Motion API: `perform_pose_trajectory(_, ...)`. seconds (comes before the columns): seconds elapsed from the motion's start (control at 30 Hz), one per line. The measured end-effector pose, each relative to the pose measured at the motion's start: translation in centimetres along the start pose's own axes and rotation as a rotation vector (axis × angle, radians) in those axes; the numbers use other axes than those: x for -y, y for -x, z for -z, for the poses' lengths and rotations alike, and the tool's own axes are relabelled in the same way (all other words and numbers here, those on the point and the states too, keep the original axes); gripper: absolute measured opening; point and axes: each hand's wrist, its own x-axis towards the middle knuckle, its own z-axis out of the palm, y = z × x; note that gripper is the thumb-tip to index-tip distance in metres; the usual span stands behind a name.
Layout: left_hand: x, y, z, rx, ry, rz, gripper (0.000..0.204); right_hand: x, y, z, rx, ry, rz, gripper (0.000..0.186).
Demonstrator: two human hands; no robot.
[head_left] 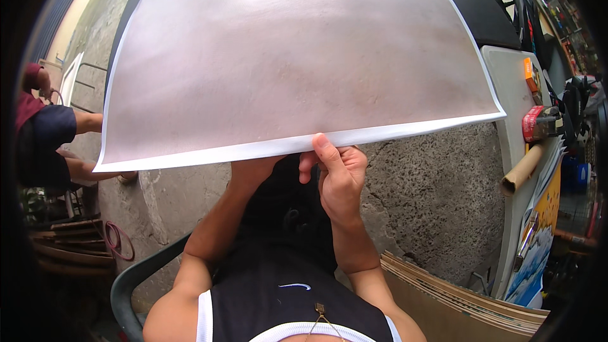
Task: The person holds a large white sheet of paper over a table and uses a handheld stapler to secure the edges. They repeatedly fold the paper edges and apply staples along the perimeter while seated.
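Observation:
A large sheet of paper or film [297,63], greyish pink with a white border, spreads out in front of me, its near edge hanging over my lap. My right hand [342,174] grips that edge near its middle, thumb on top of the white border and the other fingers bent below it. My left hand [256,168] reaches under the sheet, just left of the right one. Its fingers are hidden, so what they touch does not show.
A dark surface [481,9] lies under the sheet's far part. On the right, a pale table [500,63] carries a cardboard tube [522,170], an orange box [529,75] and colourful prints [538,240]. Boards [456,297] stand below. At left is a seated person [50,126].

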Motion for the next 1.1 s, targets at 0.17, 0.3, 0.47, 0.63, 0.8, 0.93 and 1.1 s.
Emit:
perform_pose_trajectory(0.17,-0.6,-0.5,-0.5,-0.047,-0.1,-0.178,0.019,-0.2,0.1,0.3,-0.017,-0.016,0.021,0.023)
perform_pose_trajectory(0.3,0.3,-0.5,-0.1,-0.071,-0.147,-0.189,0.025,-0.8,-0.1,-0.1,-0.063,0.036,0.028,0.025)
perform_pose_trajectory(0.47,-0.7,0.4,2.4,-0.261,-0.171,-0.359,0.023,-0.7,0.2,-0.4,-0.089,0.092,0.069,0.023)
perform_pose_trajectory(0.63,0.1,4.5,11.4,-0.663,0.588,-0.094,0.038,-1.5,-0.2,-0.4,-0.098,0.074,0.158,0.025)
perform_pose_trajectory(0.8,-3.3,3.3,19.5,-0.969,0.338,0.151,0.037,-1.5,-0.1,-0.5,-0.105,0.168,0.173,0.033)
perform_pose_trajectory(0.93,-2.3,3.7,21.6,-0.926,0.181,0.251,0.022,-1.5,-0.2,-0.3,-0.096,0.178,0.175,0.034)
perform_pose_trajectory(1.1,-2.1,4.0,21.4,-0.984,0.36,0.198,0.013,-1.4,-0.1,-0.4,-0.124,0.19,0.173,0.03)
